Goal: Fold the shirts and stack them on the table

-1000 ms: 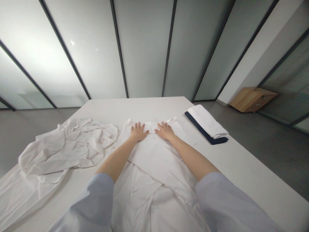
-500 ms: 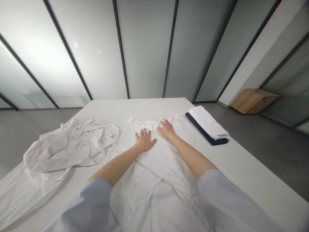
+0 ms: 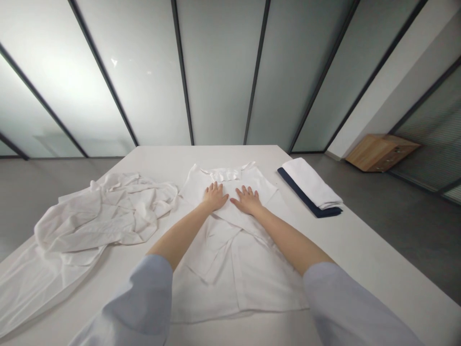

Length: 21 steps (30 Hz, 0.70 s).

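Observation:
In the head view a white garment (image 3: 230, 269) lies spread on the white table (image 3: 363, 269) in front of me, its gathered neckline at the far end and its hem toward me. Both my hands press on its upper part, just below the neckline. My left hand (image 3: 215, 197) lies flat with fingers spread, left of the middle. Close beside it, my right hand (image 3: 248, 200) also rests flat, fingers apart. Neither hand grips anything. Creases and crossing folds run over the cloth below my hands; my forearms hide part of its sides.
Left of the garment lies a crumpled heap of white cloth (image 3: 104, 216), trailing toward the near left. On the right side sit a folded white cloth (image 3: 311, 182) and a dark navy folded cloth (image 3: 300, 194) under it. A wooden cabinet (image 3: 374, 153) stands on the floor beyond.
The garment has shifted away from me, and its hem now shows flat on the table. My right hand has come down from the neckline, level with my left.

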{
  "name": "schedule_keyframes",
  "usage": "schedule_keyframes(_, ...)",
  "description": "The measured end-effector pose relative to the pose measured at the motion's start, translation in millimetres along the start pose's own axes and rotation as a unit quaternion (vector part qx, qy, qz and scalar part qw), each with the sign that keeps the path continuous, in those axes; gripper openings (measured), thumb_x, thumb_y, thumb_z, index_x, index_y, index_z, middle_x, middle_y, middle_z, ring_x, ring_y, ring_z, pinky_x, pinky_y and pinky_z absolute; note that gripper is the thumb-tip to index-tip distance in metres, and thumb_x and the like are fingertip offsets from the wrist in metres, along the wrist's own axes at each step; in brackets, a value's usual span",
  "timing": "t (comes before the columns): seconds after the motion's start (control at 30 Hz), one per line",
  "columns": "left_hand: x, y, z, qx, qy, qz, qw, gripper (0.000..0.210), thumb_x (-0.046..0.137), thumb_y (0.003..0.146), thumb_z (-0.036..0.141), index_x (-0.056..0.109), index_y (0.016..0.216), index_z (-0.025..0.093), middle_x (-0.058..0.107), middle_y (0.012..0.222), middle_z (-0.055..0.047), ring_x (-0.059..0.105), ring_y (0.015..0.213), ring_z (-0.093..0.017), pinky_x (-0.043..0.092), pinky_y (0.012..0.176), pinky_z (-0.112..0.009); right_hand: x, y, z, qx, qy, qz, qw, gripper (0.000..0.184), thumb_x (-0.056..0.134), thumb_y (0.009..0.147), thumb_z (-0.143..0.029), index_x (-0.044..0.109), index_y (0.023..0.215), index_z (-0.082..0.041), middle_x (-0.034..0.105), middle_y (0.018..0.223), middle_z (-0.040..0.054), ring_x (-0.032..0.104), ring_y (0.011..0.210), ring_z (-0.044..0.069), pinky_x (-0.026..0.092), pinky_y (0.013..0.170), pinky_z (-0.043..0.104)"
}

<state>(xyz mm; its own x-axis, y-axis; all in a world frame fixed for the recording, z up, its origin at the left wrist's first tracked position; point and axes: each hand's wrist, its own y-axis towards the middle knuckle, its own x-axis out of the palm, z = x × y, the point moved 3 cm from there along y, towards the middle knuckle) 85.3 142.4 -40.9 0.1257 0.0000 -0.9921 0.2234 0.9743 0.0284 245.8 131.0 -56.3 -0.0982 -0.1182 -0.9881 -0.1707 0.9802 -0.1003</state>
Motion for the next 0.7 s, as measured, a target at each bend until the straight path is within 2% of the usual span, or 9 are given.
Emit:
schedule_keyframes(0.1, 1.1, -17.8, 4.8, -0.023, 0.009, -0.050, 0.998, 0.072, 0.030, 0.090, 0.061, 0.038, 0.142, 0.013, 0.028, 0.154, -0.021, 0.025, 0.142, -0.033, 0.025, 0.110, -0.053, -10.7, 21.8, 6.8, 0.010, -0.005, 0.000, 1.000, 0.073, 0.025, 0.092, -0.065, 0.025, 0.151, -0.022, 0.016, 0.159, 0.0136, 0.014, 0.144, 0.035, 0.013, 0.112, 0.055)
schedule_keyframes(0.17, 5.3, -28.8, 6.6, -0.040, 0.008, -0.070, 0.997, 0.080, 0.027, 0.087, 0.068, 0.034, 0.145, 0.013, 0.024, 0.155, -0.022, 0.021, 0.143, -0.036, 0.023, 0.109, -0.058, -15.1, 31.7, 8.8, 0.014, -0.004, 0.004, 1.000, 0.071, 0.028, 0.093, -0.062, 0.027, 0.151, -0.020, 0.018, 0.158, 0.0149, 0.016, 0.143, 0.035, 0.014, 0.111, 0.054)
schedule_keyframes(0.27, 11.2, -35.8, 6.3, -0.048, 0.016, -0.050, 0.997, 0.086, 0.021, 0.086, 0.072, 0.027, 0.149, 0.013, 0.017, 0.157, -0.022, 0.014, 0.145, -0.036, 0.017, 0.109, -0.063, -18.0, 36.4, 7.9, 0.006, -0.007, 0.026, 1.000, 0.066, 0.031, 0.094, -0.057, 0.033, 0.148, -0.019, 0.023, 0.157, 0.0163, 0.021, 0.142, 0.034, 0.016, 0.111, 0.053)
schedule_keyframes(0.47, 9.5, -10.5, -5.3, -0.041, 0.025, -0.035, 0.998, 0.086, 0.018, 0.087, 0.070, 0.025, 0.150, 0.012, 0.017, 0.157, -0.021, 0.014, 0.145, -0.035, 0.015, 0.111, -0.061, -16.5, 7.6, 0.4, -0.043, -0.023, 0.067, 0.997, 0.063, 0.030, 0.096, -0.052, 0.033, 0.147, -0.015, 0.024, 0.156, 0.0156, 0.020, 0.143, 0.030, 0.014, 0.113, 0.046)
schedule_keyframes(0.6, 3.9, 8.2, -12.4, -0.035, 0.033, -0.024, 0.999, 0.085, 0.023, 0.087, 0.069, 0.028, 0.147, 0.010, 0.021, 0.156, -0.022, 0.018, 0.144, -0.035, 0.019, 0.110, -0.061, -3.7, -20.3, 0.7, -0.022, -0.012, 0.043, 0.999, 0.066, 0.024, 0.095, -0.059, 0.030, 0.149, -0.022, 0.022, 0.157, 0.0151, 0.019, 0.143, 0.035, 0.014, 0.111, 0.054)
schedule_keyframes(0.7, -0.2, 7.7, -11.2, -0.023, 0.043, 0.003, 0.999, 0.078, 0.027, 0.088, 0.065, 0.034, 0.144, 0.010, 0.027, 0.154, -0.022, 0.025, 0.141, -0.034, 0.023, 0.109, -0.058, 5.7, -27.7, 3.1, -0.003, 0.000, 0.023, 1.000, 0.069, 0.021, 0.094, -0.063, 0.026, 0.151, -0.025, 0.018, 0.158, 0.0148, 0.016, 0.143, 0.038, 0.014, 0.109, 0.060)
